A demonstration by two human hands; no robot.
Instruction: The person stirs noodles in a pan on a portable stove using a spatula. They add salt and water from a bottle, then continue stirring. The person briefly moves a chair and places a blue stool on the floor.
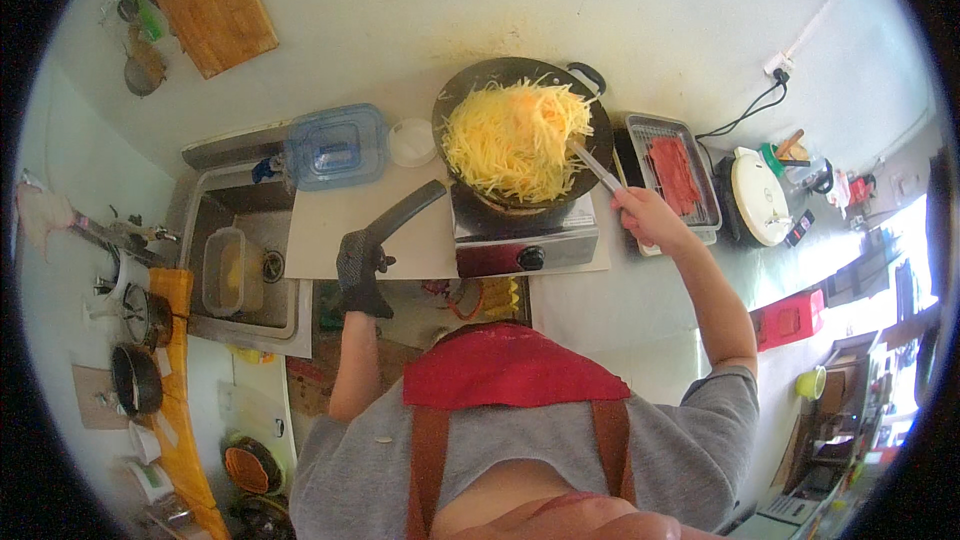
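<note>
A dark wok (600,127) sits on a single-burner gas stove (487,261). It is heaped with pale yellow shreds (499,146), which look like potato, with some orange shreds among them. My left hand (358,264), in a dark textured glove, is closed around the wok's long black handle (409,210). With bare fingers, my right hand (646,219) grips the metal handle of a spatula (598,165). The spatula's working end is hidden in the shreds at the wok's right side.
Right of the stove, red meat strips (673,176) lie on a rack in a metal tray (709,195), beside a round white-lidded appliance (759,199). To the left are a blue clear plastic container (337,146) and a sink (289,319) holding a plastic tub (225,270).
</note>
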